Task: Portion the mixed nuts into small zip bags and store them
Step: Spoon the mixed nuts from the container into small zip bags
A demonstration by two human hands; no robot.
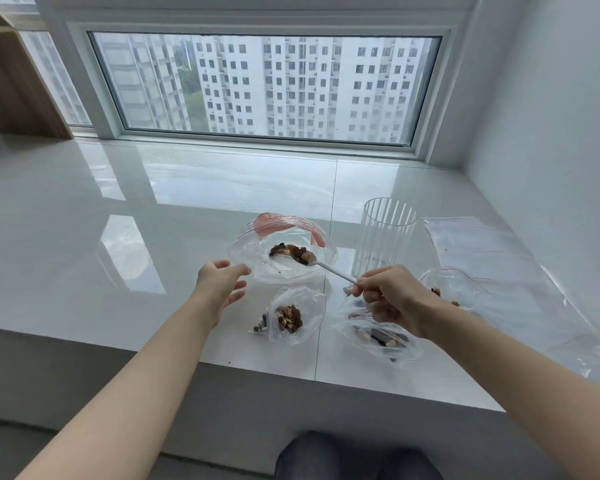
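Observation:
A large clear bag [257, 247] with a red strip lies open on the white sill, a few mixed nuts [278, 250] inside. My right hand [392, 299] pinches the handle of a white spoon [333, 271] whose bowl, heaped with nuts, hovers over that bag. My left hand [222, 280] is open, fingers spread, just left of the big bag, not touching it. A small zip bag [309, 306] with nuts lies nearer me. Another small bag [378, 336] with nuts sits partly under my right wrist. A third small bag [454, 285] lies right of that hand.
A ribbed clear glass [385, 237] stands upright just behind my right hand. Flat unused plastic bags [492, 258] spread along the right by the wall. The sill's front edge [222, 362] runs close below the small bags. My knees [326, 455] show below.

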